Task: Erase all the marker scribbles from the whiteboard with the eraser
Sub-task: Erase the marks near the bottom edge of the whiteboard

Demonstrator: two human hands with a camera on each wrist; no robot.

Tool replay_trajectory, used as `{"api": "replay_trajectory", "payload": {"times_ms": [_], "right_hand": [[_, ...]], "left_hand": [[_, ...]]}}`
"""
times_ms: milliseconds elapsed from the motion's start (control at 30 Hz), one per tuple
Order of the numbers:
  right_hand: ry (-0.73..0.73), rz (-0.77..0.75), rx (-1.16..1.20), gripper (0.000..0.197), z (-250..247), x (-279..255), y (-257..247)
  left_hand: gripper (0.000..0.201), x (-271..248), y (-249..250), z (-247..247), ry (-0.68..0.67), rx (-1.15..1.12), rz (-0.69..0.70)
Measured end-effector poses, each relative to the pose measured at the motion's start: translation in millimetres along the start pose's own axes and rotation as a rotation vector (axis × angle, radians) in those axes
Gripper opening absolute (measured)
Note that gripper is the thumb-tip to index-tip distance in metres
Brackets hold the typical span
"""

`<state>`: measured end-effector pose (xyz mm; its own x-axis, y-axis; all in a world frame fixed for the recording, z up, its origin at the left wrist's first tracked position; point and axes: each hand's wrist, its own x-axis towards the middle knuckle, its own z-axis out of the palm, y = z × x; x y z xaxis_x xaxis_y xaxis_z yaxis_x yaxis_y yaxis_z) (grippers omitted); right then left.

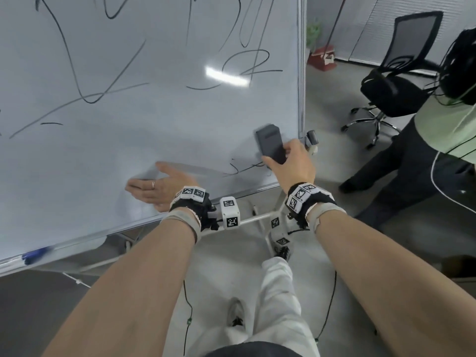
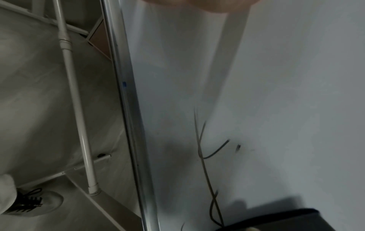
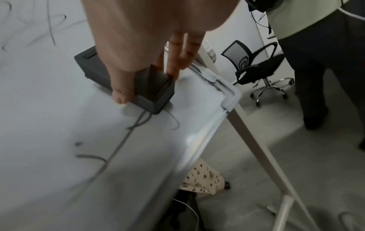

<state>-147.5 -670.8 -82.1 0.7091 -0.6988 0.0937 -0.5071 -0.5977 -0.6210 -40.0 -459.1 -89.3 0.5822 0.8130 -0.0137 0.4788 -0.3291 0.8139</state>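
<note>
The whiteboard [image 1: 144,140] fills the upper left of the head view, with black scribbles [image 1: 85,81] across its top and a small scribble [image 1: 242,170] near its lower right corner. My right hand [image 1: 291,163] grips a dark grey eraser [image 1: 270,144] and presses it flat on the board just above that small scribble [image 3: 136,125]. In the right wrist view the thumb and fingers [image 3: 175,54] clamp the eraser [image 3: 126,81] at its sides. My left hand [image 1: 157,188] lies flat on the board with straight fingers. The eraser's corner [image 2: 296,220] shows at the bottom of the left wrist view.
A blue marker [image 1: 36,255] lies on the board's bottom tray. The white stand legs [image 1: 257,217] run below the board. At the right stand a black office chair [image 1: 396,81] and another person [image 1: 425,155]. My own legs and shoe [image 1: 235,313] are below.
</note>
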Motion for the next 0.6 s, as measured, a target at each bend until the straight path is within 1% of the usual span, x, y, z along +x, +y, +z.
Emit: {"api": "replay_trajectory", "payload": {"times_ms": [100, 167, 200, 267, 333, 367, 433, 500, 600], "right_hand": [[0.124, 0.068, 0.069, 0.062, -14, 16, -2], [0.159, 0.103, 0.083, 0.063, -13, 17, 0], [0.152, 0.102, 0.088, 0.063, -9, 13, -1], [0.088, 0.056, 0.082, 0.062, 3, 1, -7], [0.029, -0.004, 0.060, 0.063, 9, -5, -10], [0.025, -0.013, 0.051, 0.064, 7, -5, -11], [0.071, 0.030, 0.066, 0.065, 0, 2, -7], [0.115, 0.122, 0.107, 0.064, -8, 9, 2], [0.101, 0.182, 0.090, 0.062, -7, 5, 16]], "left_hand": [[0.072, -10, 5, -5, -0.071, -0.018, -0.017], [0.072, -13, 5, -6, -0.093, -0.025, -0.008], [0.072, -12, 4, -5, -0.085, -0.027, 0.004], [0.074, -5, -2, -2, -0.043, -0.017, 0.027], [0.076, 4, -7, 0, -0.021, -0.013, 0.021], [0.077, 6, -7, 0, -0.024, -0.020, 0.010], [0.077, 4, -4, 0, -0.031, -0.045, 0.002], [0.076, -5, 0, -2, -0.042, -0.077, 0.013], [0.077, -11, -2, 0, -0.073, -0.100, 0.025]]}}
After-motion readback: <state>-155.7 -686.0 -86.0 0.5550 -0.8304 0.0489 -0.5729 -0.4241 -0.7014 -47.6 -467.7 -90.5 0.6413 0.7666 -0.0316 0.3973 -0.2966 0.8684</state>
